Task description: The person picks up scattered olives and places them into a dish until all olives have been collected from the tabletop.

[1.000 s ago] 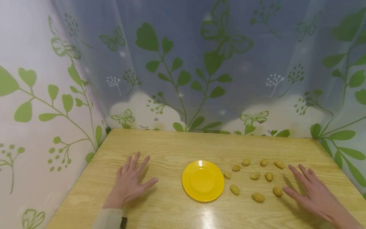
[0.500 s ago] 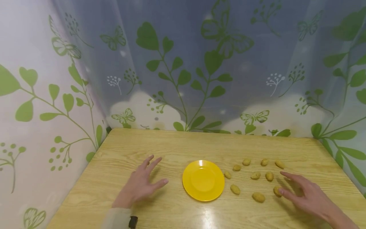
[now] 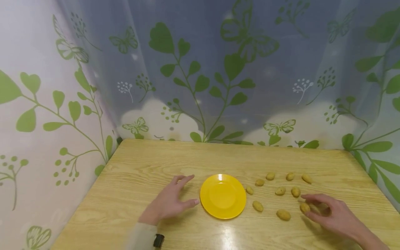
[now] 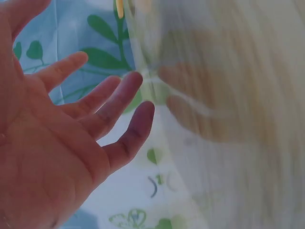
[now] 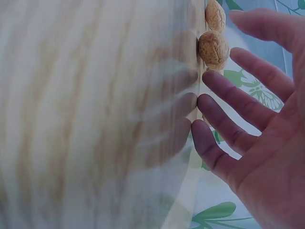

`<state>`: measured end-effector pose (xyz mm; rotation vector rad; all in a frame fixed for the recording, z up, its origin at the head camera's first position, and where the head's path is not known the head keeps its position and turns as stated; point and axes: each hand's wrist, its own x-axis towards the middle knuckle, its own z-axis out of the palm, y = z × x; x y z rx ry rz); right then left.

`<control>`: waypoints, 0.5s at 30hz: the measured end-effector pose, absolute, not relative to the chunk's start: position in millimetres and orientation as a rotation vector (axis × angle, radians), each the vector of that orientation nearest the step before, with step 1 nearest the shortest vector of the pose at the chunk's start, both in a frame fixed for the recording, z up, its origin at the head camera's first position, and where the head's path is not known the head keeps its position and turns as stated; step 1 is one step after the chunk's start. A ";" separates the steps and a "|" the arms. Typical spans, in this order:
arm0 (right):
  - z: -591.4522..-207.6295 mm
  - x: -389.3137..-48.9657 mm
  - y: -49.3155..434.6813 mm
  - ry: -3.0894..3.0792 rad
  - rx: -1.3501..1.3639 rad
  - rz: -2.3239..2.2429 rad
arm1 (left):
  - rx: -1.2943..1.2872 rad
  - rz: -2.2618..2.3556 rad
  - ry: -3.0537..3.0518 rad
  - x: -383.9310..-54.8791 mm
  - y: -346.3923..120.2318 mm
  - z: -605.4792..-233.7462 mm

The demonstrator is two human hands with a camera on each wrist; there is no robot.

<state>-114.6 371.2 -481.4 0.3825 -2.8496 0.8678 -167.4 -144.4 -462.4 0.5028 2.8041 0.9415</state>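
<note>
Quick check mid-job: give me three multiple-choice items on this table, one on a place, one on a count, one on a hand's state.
1. Where do the walnuts lie relative to the yellow plate?
A. right of it
B. on it
C. left of it

2. How many walnuts are in the head view?
A. four
B. nine
C. fourteen

3. The left hand is:
A. gripping the plate
B. holding a walnut
C. open, empty, beside the plate

Answers: 1 A, all lie between plate and right hand. 2 B, nine countable. 3 C, fingers straight, holding nothing.
</note>
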 end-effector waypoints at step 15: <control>-486.1 -117.0 370.9 -2.763 0.476 0.858 | 0.555 0.991 2.603 -174.7 -123.6 -461.7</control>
